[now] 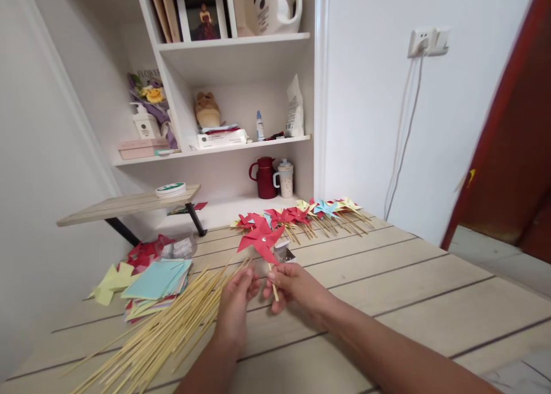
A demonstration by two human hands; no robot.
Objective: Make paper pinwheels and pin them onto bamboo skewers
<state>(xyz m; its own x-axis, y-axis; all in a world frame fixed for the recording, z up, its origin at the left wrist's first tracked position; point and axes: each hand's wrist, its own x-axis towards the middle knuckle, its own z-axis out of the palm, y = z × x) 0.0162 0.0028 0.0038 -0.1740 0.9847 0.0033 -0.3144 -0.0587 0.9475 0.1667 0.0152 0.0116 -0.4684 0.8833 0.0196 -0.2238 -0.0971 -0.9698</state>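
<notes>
- A red pinwheel (261,240) is held upright above the table (408,302), just at 12 o'clock from the two hands, near the middle of the view.
- Its thin wooden stick (274,288) is pinched between the thumb and fingertips of the right hand (293,288), whose fingers are closed around it.
- The left hand (236,302) is kept just beside the right at its 9 o'clock, with its fingers loosely curled. Whether its fingertips touch the stick cannot be told.
- A loose bundle of bamboo skewers (172,325) is spread flat on the table at 8 o'clock from the hands, with the nearest tips close to the left hand.
- A stack of paper squares (157,282), blue on top, is laid at 9 o'clock. Yellow sheets (109,282) are seen beyond it, and folded red pieces (144,253) at 10 o'clock.
- A clear plastic tub (181,246) is set at 10 o'clock behind the paper. Something pale seems to lie in it, though the view is too poor to name it.
- A small clear box (284,250) is stood just behind the held pinwheel, and its contents cannot be made out.
- A row of finished pinwheels (301,215) in red, yellow and blue is laid along the far table edge from 12 to 1 o'clock.
- In the shelf unit (241,43) at 12 o'clock, the lowest compartment is occupied by a red jug (263,177) and a lidded white cup (284,178), side by side.
- In the compartment above, a small blue-capped bottle (259,125) and a white bag (295,109) are kept.
- On the top shelf a white jug (278,6) is stood beside a framed picture (202,12).
</notes>
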